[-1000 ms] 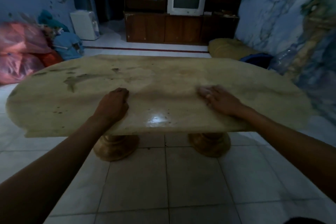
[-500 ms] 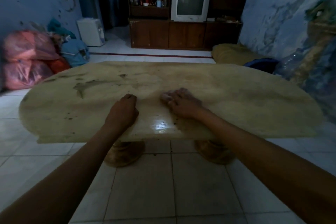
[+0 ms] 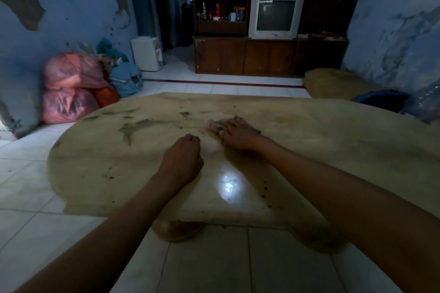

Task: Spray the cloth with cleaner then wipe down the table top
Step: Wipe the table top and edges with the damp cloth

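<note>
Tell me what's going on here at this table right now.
A person is wiping a stone table top. Their right hand lies flat on a small pale cloth near the middle of the table, pressing it onto the surface. Their left hand rests beside it with fingers curled, holding nothing visible. Dark stains show on the left part of the top. No spray bottle is in view.

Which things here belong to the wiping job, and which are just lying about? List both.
For the job:
cloth, under the right hand
table top
left hand, resting curled on the table top

Lying about:
television
red bags
blue bag
white cooler
</note>
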